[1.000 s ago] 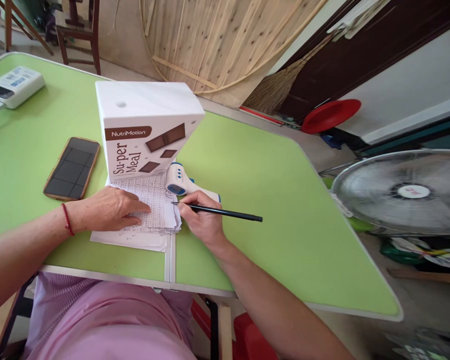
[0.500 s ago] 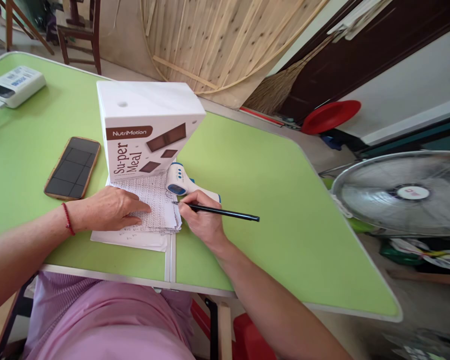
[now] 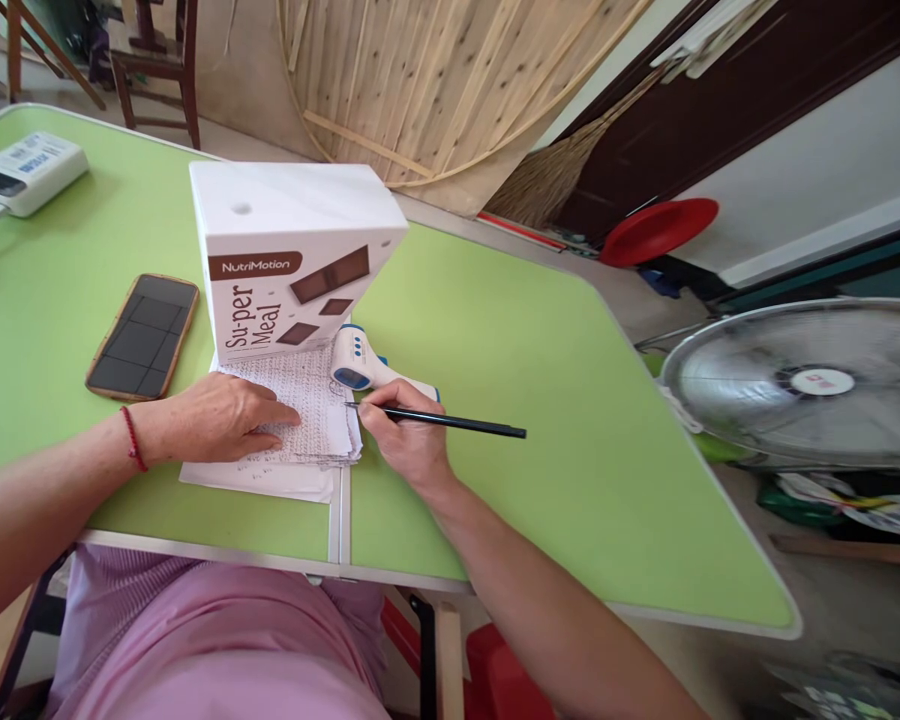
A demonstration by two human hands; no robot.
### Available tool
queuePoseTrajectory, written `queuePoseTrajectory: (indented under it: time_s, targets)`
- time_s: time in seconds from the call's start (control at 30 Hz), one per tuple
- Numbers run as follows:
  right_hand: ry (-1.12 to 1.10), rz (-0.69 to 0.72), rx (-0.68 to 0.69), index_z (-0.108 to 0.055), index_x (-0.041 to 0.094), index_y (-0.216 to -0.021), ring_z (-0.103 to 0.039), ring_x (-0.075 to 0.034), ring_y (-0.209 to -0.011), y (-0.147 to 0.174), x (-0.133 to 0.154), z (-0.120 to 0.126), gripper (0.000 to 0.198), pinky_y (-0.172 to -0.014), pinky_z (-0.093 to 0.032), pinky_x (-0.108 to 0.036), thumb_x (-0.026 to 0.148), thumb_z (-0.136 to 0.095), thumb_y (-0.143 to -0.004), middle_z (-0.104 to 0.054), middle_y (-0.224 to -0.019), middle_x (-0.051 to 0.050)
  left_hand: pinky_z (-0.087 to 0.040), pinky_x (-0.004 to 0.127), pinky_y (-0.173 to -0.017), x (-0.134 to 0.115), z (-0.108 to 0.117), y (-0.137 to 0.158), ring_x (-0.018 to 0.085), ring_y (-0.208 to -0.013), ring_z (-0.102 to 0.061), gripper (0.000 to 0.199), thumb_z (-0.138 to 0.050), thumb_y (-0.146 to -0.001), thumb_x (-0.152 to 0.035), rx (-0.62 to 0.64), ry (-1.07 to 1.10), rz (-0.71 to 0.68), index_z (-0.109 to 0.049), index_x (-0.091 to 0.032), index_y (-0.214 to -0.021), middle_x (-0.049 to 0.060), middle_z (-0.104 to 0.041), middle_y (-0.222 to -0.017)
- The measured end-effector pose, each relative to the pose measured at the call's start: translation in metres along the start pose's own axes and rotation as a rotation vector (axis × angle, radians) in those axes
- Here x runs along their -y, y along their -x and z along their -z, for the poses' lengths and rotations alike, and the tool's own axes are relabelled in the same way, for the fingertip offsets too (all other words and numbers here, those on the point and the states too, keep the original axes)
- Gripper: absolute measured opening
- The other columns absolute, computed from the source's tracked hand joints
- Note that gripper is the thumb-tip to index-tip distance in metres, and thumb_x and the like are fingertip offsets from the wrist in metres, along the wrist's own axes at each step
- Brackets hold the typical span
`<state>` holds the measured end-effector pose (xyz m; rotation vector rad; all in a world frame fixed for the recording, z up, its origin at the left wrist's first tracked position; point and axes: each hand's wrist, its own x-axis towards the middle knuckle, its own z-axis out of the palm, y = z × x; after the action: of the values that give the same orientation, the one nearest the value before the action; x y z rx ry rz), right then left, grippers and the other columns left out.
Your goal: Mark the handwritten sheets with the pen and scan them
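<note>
Black and slim, a pen (image 3: 465,424) is pinched in my right hand (image 3: 409,440), its tip at the right edge of a stack of handwritten paper sheets (image 3: 319,420). My left hand (image 3: 232,418) lies on the sheets with its fingers stretched out, a red cord bracelet at the wrist. Behind the sheets stands a white NutriMotion box (image 3: 292,260), touching or covering their far edge. A white and blue infrared thermometer (image 3: 367,365) lies just beyond my right hand, its handle partly hidden by the fingers.
Left of the box, a smartphone (image 3: 144,337) lies on the green folding table (image 3: 555,480). A white power bank (image 3: 28,172) with a cable sits at the far left. An electric fan (image 3: 810,380) stands off the table's right side. On the floor beyond is a red basin (image 3: 658,232).
The pen's back end has swung slightly to the right and down in my right hand. My left hand stays on the sheets. The whole view has shifted a little.
</note>
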<state>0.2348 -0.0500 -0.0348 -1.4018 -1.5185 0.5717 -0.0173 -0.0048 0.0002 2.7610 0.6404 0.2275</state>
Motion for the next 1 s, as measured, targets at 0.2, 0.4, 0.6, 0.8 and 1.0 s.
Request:
queuePoseTrajectory:
  time_s: [0.2,0.4,0.6,0.8,1.0]
  targets:
    - [0.001,0.001,0.013,-0.057,0.022,-0.061,-0.048,-0.01,-0.043,0.0001,-0.0012,-0.0018,0.008,-0.042,-0.039,-0.023,0.025,-0.059,-0.068,-0.057,-0.05,0.005,-0.042,0.028,-0.058,0.0008,-0.0007,-0.0005,0.019,-0.071,-0.067,0.023,-0.069,-0.088,-0.023,0.003,0.004,0.004,-0.074,-0.021,-0.111,0.005,-0.074,-0.083]
    - [-0.001,0.015,0.022,-0.057,0.022,-0.061,-0.047,-0.01,-0.042,-0.0004,-0.0008,-0.0019,0.007,-0.042,-0.038,-0.023,0.023,-0.058,-0.068,-0.057,-0.05,0.005,-0.042,0.027,-0.059,0.0003,-0.0004,-0.0011,0.02,-0.072,-0.067,0.024,-0.069,-0.088,-0.023,0.007,0.004,0.012,-0.074,-0.021,-0.111,0.005,-0.075,-0.083]
    - [0.006,0.018,0.018,-0.057,0.022,-0.06,-0.047,-0.01,-0.042,-0.0005,-0.0009,-0.0021,0.008,-0.043,-0.038,-0.023,0.023,-0.059,-0.068,-0.058,-0.05,0.005,-0.042,0.027,-0.059,-0.0004,-0.0001,-0.001,0.02,-0.072,-0.068,0.024,-0.07,-0.088,-0.023,0.014,0.004,0.011,-0.073,-0.021,-0.111,0.004,-0.075,-0.083]
    - [0.019,0.022,0.033,-0.057,0.022,-0.061,-0.047,-0.01,-0.043,-0.001,-0.002,-0.0013,0.008,-0.043,-0.038,-0.023,0.024,-0.058,-0.068,-0.059,-0.051,0.005,-0.042,0.027,-0.058,0.0007,-0.0013,-0.0009,0.018,-0.07,-0.067,0.024,-0.069,-0.087,-0.023,-0.022,0.001,-0.01,-0.073,-0.021,-0.111,0.004,-0.075,-0.082]
    - [0.005,0.022,0.029,-0.057,0.022,-0.061,-0.047,-0.01,-0.043,-0.0009,-0.0016,-0.0018,0.008,-0.043,-0.038,-0.023,0.024,-0.058,-0.068,-0.057,-0.051,0.005,-0.043,0.026,-0.058,0.0004,-0.0011,-0.0009,0.019,-0.071,-0.068,0.024,-0.07,-0.087,-0.024,-0.012,-0.002,-0.003,-0.074,-0.021,-0.111,0.004,-0.075,-0.082]
